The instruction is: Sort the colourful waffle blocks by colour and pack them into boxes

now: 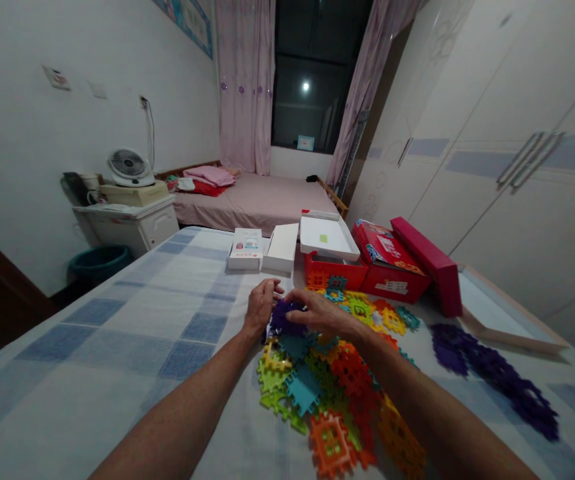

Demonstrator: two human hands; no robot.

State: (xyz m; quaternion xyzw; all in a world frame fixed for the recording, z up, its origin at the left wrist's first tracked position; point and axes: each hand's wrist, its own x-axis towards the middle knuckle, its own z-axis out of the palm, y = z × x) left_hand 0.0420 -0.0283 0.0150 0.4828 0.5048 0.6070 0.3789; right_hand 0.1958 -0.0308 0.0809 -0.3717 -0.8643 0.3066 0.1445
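Dark purple interlocking plastic blocks [287, 320] are between my two hands, above the left edge of a mixed pile. My right hand [323, 313] is closed over them from the right, thumb and fingers bent around their edge. At their left side, my left hand [261, 305] is curled against them, its fingertips partly hidden. Below lie loose interlocking blocks: a blue square [303, 388], green pieces [272, 377], a red piece [351, 370] and an orange window piece [331, 443]. My right forearm covers part of the pile. Farther right lies a row of purple blocks [492, 370].
Two white boxes [245, 250] stand beyond my hands. Right of them are an open red box [335, 272] with a white lid [328, 235], another red box [392, 263], a leaning dark red lid [430, 267] and a shallow tray [512, 313]. Checkered cloth [132, 340] covers the surface.
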